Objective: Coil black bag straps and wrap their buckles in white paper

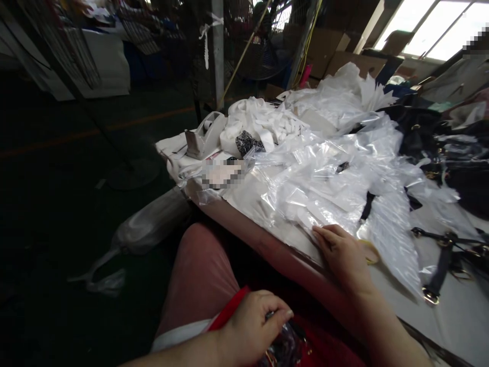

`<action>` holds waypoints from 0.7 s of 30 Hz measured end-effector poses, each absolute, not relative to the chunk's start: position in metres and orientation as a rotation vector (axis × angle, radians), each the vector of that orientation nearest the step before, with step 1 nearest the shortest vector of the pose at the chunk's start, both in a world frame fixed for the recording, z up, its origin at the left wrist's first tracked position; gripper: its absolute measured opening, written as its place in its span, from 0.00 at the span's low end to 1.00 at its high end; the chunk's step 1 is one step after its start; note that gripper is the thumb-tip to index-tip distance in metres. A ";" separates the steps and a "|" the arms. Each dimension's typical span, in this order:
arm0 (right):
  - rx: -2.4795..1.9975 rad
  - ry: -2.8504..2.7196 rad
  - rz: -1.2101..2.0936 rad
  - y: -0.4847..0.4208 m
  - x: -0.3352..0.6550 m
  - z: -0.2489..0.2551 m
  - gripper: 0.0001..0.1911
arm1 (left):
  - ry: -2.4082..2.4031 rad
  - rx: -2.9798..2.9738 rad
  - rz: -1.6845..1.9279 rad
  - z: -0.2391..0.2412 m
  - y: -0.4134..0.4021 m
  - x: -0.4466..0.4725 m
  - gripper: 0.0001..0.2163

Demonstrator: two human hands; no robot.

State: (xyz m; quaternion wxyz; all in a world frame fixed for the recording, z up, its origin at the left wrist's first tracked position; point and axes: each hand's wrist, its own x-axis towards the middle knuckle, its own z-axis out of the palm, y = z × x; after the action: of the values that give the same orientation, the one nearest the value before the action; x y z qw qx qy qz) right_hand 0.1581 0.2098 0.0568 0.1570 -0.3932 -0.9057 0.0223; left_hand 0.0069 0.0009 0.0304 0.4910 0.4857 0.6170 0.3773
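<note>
My left hand (260, 321) is closed over my lap, fingers curled round a dark bundle in clear plastic (284, 341) with small gold metal parts. Its exact kind cannot be made out, and part of it is hidden by the hand. At the table's near edge, my right hand (344, 255) has its fingertips together on the edge of a clear plastic bag (305, 216). A yellowish ring (369, 252), perhaps a tape roll, lies right beside that hand. Many more loose clear bags (324, 163) spread over the table.
A tape dispenser (206, 137) and a heap of white strips (263, 120) sit at the table's far left corner. Black straps with gold buckles (439, 260) and dark bags (458, 173) lie to the right. A filled plastic sack (153, 219) hangs beside the table.
</note>
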 end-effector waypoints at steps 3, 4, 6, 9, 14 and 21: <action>-1.166 -2.630 0.174 0.215 0.160 0.061 0.18 | 1.493 1.186 0.918 0.030 0.003 0.008 0.12; -1.181 -2.633 0.205 0.216 0.161 0.061 0.18 | 1.492 1.188 0.923 0.030 0.003 0.009 0.12; -1.204 -2.636 0.244 0.218 0.161 0.063 0.17 | 1.489 1.194 0.937 0.029 0.003 0.009 0.12; -1.228 -2.625 0.263 0.222 0.159 0.063 0.16 | 1.493 1.191 0.939 0.028 0.002 0.008 0.12; -1.231 -2.608 0.316 0.225 0.157 0.063 0.15 | 1.492 1.200 0.923 0.028 0.003 0.006 0.12; -1.256 -2.578 0.350 0.221 0.157 0.063 0.17 | 1.496 1.214 0.923 0.026 0.003 0.008 0.12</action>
State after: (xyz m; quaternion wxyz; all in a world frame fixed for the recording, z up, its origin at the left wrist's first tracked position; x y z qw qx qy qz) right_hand 0.1575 0.2207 0.0631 0.1262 -0.4312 -0.8852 0.1202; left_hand 0.0076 0.0031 0.0257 0.4817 0.4980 0.6136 0.3787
